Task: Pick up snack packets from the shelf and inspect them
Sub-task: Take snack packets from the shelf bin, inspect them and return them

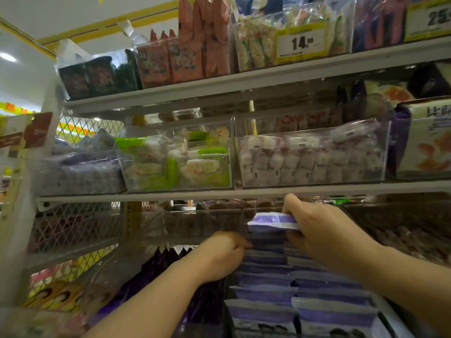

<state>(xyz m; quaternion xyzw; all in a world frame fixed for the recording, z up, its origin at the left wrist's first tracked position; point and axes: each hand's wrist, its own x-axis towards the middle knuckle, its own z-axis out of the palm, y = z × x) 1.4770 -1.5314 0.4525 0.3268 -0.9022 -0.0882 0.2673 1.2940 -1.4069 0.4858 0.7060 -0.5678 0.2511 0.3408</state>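
My right hand (314, 228) grips a purple and white snack packet (272, 222) by its right end and holds it flat, just above a clear bin on the lower shelf. That bin holds two rows of the same purple packets (280, 284), standing on edge. My left hand (224, 254) reaches into the left side of the bin, its fingers among the packets and mostly hidden, so I cannot tell whether it holds one.
A bin of dark purple pouches (156, 267) sits left of my left arm. The shelf above (219, 195) carries clear bins of green-white snacks (180, 164) and pink-white candies (312, 159). A yellow price tag (301, 42) hangs on the top shelf.
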